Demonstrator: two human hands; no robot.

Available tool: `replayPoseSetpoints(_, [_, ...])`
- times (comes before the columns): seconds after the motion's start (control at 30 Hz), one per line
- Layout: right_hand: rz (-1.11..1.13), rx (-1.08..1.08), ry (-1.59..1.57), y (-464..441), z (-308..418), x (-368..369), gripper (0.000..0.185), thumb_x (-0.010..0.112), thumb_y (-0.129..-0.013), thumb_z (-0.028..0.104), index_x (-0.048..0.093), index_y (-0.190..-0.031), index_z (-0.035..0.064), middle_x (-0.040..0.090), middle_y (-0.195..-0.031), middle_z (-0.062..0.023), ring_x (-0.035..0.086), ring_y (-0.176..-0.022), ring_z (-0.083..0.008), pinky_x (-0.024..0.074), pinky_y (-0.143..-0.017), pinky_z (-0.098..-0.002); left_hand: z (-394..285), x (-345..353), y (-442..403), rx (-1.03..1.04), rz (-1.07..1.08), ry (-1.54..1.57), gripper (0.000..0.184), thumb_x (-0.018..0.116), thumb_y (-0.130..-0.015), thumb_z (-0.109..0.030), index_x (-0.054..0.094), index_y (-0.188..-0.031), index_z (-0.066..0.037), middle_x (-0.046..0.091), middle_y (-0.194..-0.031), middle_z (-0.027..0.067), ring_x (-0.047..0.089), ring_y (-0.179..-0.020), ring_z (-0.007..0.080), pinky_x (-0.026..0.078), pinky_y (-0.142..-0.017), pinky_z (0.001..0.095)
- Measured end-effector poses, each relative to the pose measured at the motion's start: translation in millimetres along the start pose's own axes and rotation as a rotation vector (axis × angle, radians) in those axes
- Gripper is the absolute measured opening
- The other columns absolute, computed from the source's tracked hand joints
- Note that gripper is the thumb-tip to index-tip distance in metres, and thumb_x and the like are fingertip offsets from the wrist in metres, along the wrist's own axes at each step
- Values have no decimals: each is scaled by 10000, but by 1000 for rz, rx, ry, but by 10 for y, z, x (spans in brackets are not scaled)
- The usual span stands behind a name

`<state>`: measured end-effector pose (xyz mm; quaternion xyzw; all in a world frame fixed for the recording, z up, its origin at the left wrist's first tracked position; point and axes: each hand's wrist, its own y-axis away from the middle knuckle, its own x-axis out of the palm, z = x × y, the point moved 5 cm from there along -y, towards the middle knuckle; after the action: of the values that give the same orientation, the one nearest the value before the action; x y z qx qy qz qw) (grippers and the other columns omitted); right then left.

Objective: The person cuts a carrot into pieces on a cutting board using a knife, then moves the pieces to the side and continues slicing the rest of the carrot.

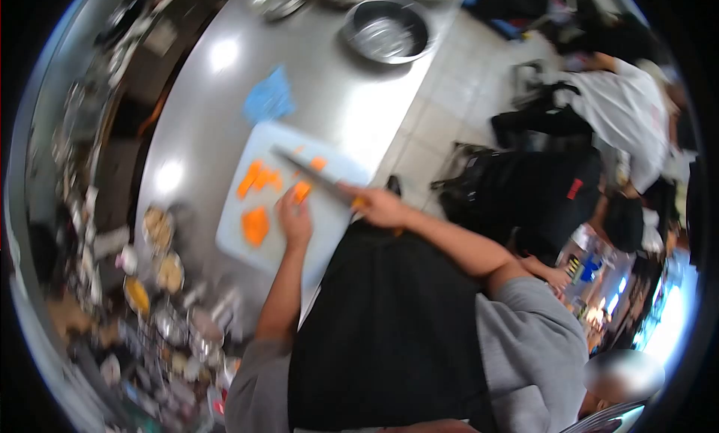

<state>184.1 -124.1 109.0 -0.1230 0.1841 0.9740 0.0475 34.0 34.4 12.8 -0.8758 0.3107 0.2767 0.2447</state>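
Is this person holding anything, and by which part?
Yes: the right hand holds a knife by its handle. The left hand's fingertips are at the near end of an orange piece; blur hides whether they grip it.

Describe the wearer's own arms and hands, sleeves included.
Left hand and right hand are both bare: no gloves. Forearms are uncovered below loose, plain grey fabric short sleeves, beside a black cloth apron. No watch or bracelet visible; blur hides fine detail on the fingers.
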Motion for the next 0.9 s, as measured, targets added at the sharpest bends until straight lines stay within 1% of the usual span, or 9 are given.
replayPoseSetpoints(0.03, [30, 90, -42, 221, 125, -49, 688, 660, -934, 14, 448, -1573, 157, 602, -1451, -199, 660, -1179, -225, 519, -1006, -360, -36, -405, 384, -69, 12, -70, 423, 728, -910, -74, 570, -1301, -45, 634, -1360, 183, 577, -1265, 352, 418, -1086, 495])
replayPoseSetpoints(0.07, [-35, 1, -69, 396, 116, -43, 672, 658, -950, 18, 447, -1574, 155, 659, -1366, -193, 663, -1015, -183, 534, -926, -337, -425, -522, 368, -38, 3, -88, 415, 720, -907, -53, 568, -1293, -46, 639, -1330, 178, 579, -1246, 360, 429, -1061, 492])
replayPoseSetpoints(0.1, [-101, -97, 3, -383, -96, 49, 666, 653, -976, 38, 426, -1589, 172, 716, -1124, -161, 615, -792, -160, 540, -811, -329, 98, -557, -121, 87, -63, -118, 408, 712, -904, -32, 567, -1286, -47, 644, -1300, 173, 582, -1228, 367, 440, -1037, 490])
replayPoseSetpoints(0.17, [4, 68, -89, -298, 61, 46, 670, 645, -998, 60, 395, -1606, 190, 642, -879, -93, 557, -674, -127, 530, -719, -317, 18, -596, -52, 65, -56, -146, 421, 711, -903, -29, 561, -1295, -49, 637, -1291, 171, 580, -1216, 371, 445, -1037, 480])
replayPoseSetpoints(0.27, [31, 113, -51, -212, 16, -44, 676, 631, -1011, 70, 371, -1619, 212, 570, -790, -55, 528, -633, -115, 516, -665, -310, -67, -427, 10, 54, -61, -104, 444, 712, -900, -23, 549, -1312, -53, 621, -1279, 168, 574, -1195, 378, 451, -1034, 470])
replayPoseSetpoints(0.6, [37, 117, -71, -265, 31, -45, 653, 626, -1013, 82, 394, -1611, 209, 561, -765, -28, 520, -617, -105, 506, -633, -304, -51, -430, 8, 41, -57, -89, 425, 717, -899, -17, 553, -1290, -39, 612, -1277, 173, 568, -1200, 371, 448, -1052, 461])
replayPoseSetpoints(0.67, [85, 193, -83, -252, 20, -44, 647, 635, -1002, 107, 406, -1601, 196, 594, -816, -92, 582, -739, -162, 528, -766, -332, -53, -417, 7, 47, -59, -86, 425, 717, -898, -16, 551, -1288, -39, 612, -1276, 173, 568, -1198, 370, 448, -1051, 462])
replayPoseSetpoints(0.7, [86, 194, -84, -251, 32, -48, 647, 635, -1002, 107, 406, -1601, 196, 594, -816, -92, 582, -739, -162, 528, -766, -332, -55, -417, 8, 55, -62, -84, 424, 718, -898, -15, 549, -1286, -40, 612, -1275, 173, 568, -1197, 370, 448, -1050, 462])
replayPoseSetpoints(0.9, [98, 255, -184, -258, -41, -21, 648, 629, -1012, 106, 400, -1608, 222, 576, -771, -29, 539, -620, -96, 517, -644, -294, -64, -425, 2, 48, -55, -62, 444, 710, -895, -9, 532, -1299, -52, 609, -1273, 181, 573, -1183, 387, 449, -1032, 482])
